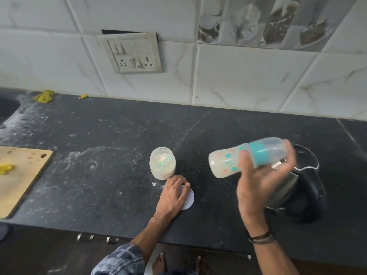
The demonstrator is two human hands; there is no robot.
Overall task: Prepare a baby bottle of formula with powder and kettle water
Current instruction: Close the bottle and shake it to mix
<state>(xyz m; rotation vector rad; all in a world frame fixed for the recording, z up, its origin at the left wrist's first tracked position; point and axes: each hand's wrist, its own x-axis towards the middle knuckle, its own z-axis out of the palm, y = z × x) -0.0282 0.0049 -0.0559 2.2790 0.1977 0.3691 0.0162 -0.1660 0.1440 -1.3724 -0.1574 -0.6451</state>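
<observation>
Curled round the bottle (pixel 224 163), the right hand (pixel 256 187) held it tipped on its side above the kettle (pixel 303 195) at the right, milky liquid inside, blurred there. The left hand (pixel 172 193) lay with relaxed fingers on the white lid (pixel 189 199), flat on the counter (pixel 119 135) just near of the open powder jar (pixel 162 163); a board (pixel 17 175) lay far left

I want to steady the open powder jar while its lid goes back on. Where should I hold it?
Probably grip the powder jar round its side wall, below the rim, coming level from its left. It stands upright, mouth open, a scoop inside, so a grip from above would reach into powder; the left hand and lid lie just in front.
</observation>
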